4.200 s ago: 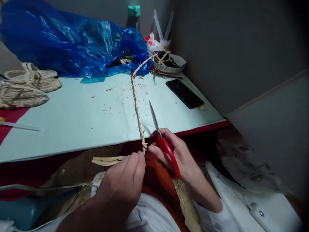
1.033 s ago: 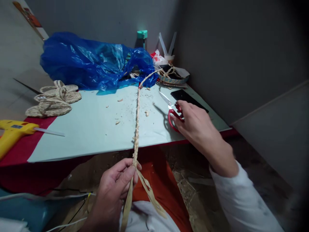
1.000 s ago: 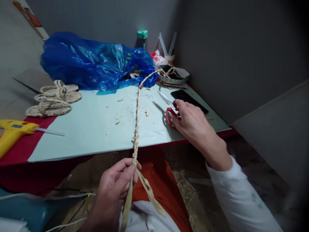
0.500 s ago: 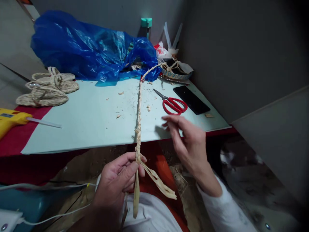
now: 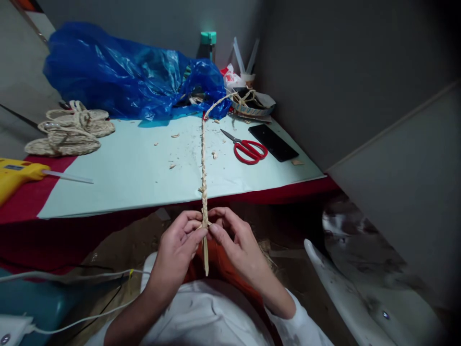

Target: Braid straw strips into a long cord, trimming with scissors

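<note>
A braided straw cord (image 5: 203,173) runs from the far side of the table down to the near edge, where both hands meet at its lower end. My left hand (image 5: 183,238) pinches the braid from the left. On the other side my right hand (image 5: 230,233) has thumb and fingers closed on a strand of the same braid. One flat loose strand (image 5: 205,257) hangs down between the hands. The other strand ends are mostly hidden by the fingers. Red-handled scissors (image 5: 248,150) lie on the table to the right of the cord.
A black phone (image 5: 273,142) lies beside the scissors. Blue plastic bag (image 5: 118,72) at the back, woven straw shoes (image 5: 68,132) and a yellow glue gun (image 5: 21,175) at left. Straw scraps dot the pale table cover (image 5: 126,178). White cables (image 5: 79,278) run at lower left.
My right hand has come down and left from above the table edge to the braid, closing on a strand. The loose strands at right no longer show spread out. The view has shifted slightly.
</note>
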Tool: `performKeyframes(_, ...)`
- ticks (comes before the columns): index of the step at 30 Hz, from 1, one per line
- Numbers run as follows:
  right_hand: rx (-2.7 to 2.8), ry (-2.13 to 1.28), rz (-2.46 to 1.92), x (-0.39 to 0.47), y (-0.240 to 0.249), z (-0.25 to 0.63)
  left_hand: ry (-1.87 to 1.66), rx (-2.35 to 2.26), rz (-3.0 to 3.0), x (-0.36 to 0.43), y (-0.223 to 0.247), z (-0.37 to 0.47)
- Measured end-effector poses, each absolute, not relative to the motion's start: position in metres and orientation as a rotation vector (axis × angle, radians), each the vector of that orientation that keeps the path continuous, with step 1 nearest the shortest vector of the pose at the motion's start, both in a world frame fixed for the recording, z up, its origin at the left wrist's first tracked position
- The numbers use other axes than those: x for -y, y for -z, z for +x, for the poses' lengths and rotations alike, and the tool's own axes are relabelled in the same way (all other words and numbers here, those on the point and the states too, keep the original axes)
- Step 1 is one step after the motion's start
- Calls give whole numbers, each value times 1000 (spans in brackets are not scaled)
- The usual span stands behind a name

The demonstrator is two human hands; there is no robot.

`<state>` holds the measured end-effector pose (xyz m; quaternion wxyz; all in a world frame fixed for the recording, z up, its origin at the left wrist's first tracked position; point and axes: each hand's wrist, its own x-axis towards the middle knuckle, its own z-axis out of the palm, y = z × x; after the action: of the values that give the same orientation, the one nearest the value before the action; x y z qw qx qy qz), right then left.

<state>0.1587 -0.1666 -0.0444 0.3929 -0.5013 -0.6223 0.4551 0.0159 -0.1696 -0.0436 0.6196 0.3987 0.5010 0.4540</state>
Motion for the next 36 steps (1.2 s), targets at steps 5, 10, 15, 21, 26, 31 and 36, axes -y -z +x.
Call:
performKeyframes(5,1552,-1107,-1314,172,47,159,-1036,-1209,1030,164,47,15)
performKeyframes(10,1687,-983,-1297,176,52,162,-1015,-1140,1017,160,46,18)
performKeyframes(15,1767,-945,-1278,180,51,165,-1005,-1067,909,159,50,20)
performKeyframes(21,1796,-1051,-1289,178,47,174,-900,-955,852,156,52,15)
performKeyframes(26,1864,-1167,-1227,171,42,191,-836,-955,921,147,51,12)
performKeyframes(31,2015,-913,-1312,173,36,195,-794,-1054,1079,145,46,16)
performKeyframes(36,2186,-341,-1637,187,34,178,-978,-1296,1338,155,44,29)
